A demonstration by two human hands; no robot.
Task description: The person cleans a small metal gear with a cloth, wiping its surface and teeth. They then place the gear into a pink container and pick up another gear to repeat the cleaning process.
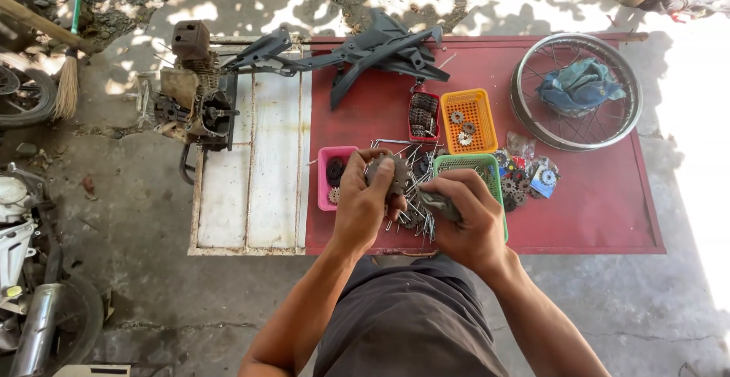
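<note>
Two hands closed, left (363, 198) on sprocket (388, 171), right (465, 213) on grey rag (439, 203), green basket (471, 165) behind.

The red desk (601, 202) lies bare along its near right part, below the spoked wheel rim (576, 90) and right of the green basket (470, 165). Straight ahead of the hands (414, 206), loose spokes (411, 156), the pink tray (331, 175), the orange basket (468, 120) and scattered sprockets (521, 179) crowd together. The black plastic frame (365, 50) bars the far edge. The white panel (255, 156) beside the engine (194, 92) is open.
</note>
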